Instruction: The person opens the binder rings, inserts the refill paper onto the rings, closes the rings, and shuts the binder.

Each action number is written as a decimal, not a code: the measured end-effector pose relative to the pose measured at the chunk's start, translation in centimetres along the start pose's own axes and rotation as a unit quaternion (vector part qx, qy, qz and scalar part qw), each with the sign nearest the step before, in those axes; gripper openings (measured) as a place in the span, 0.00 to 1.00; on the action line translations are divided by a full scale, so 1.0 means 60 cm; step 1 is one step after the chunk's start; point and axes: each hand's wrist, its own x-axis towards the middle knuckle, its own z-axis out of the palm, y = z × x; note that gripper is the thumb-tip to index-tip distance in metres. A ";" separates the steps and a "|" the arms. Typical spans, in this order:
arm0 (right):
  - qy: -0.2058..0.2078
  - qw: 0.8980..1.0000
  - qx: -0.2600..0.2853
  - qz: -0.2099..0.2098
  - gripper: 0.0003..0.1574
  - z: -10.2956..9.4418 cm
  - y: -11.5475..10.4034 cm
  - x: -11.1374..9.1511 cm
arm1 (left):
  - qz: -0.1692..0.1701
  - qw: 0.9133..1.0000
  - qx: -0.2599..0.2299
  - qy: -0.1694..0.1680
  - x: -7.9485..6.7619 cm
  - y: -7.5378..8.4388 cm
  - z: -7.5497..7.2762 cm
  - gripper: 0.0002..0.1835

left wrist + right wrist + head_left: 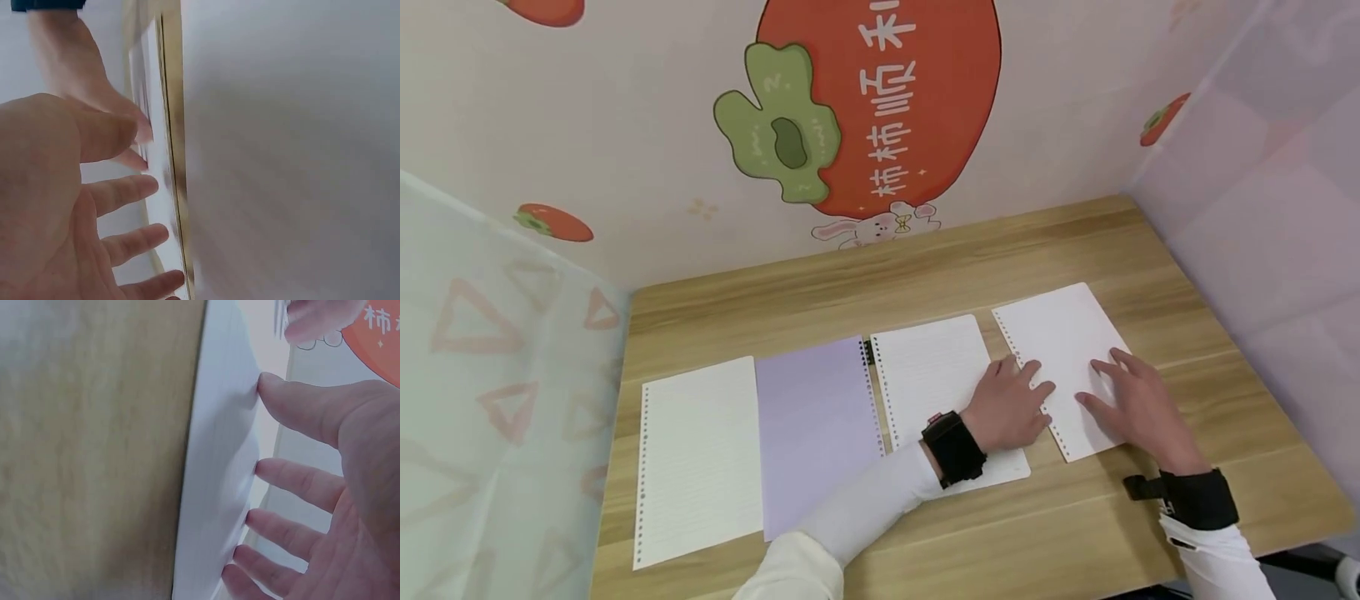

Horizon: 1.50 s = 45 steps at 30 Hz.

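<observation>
The rightmost loose-leaf sheet (1060, 333), white with punched holes along its left edge, lies flat under both hands. My left hand (1009, 406) reaches across the lined sheet (932, 358) beside it, with spread fingertips at the holed edge of the rightmost one. On that sheet's right part, fingertips of my right hand (1142, 406) rest with fingers apart. In the right wrist view, the right thumb and fingertips (259, 515) touch the white paper (219, 419). The left wrist view shows my left hand (56, 200) with fingers extended and nothing gripped.
A purple sheet (816, 425) with dark ring holes and another white punched sheet (700, 458) lie further left in the row. Everything rests on a wood-grain table (970, 542). Printed cloth walls (647, 125) with persimmon pictures enclose the back and sides.
</observation>
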 end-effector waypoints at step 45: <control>0.032 0.974 0.124 0.188 0.27 -0.064 0.073 0.034 | -0.015 0.998 0.032 0.048 -0.070 0.053 0.008 0.21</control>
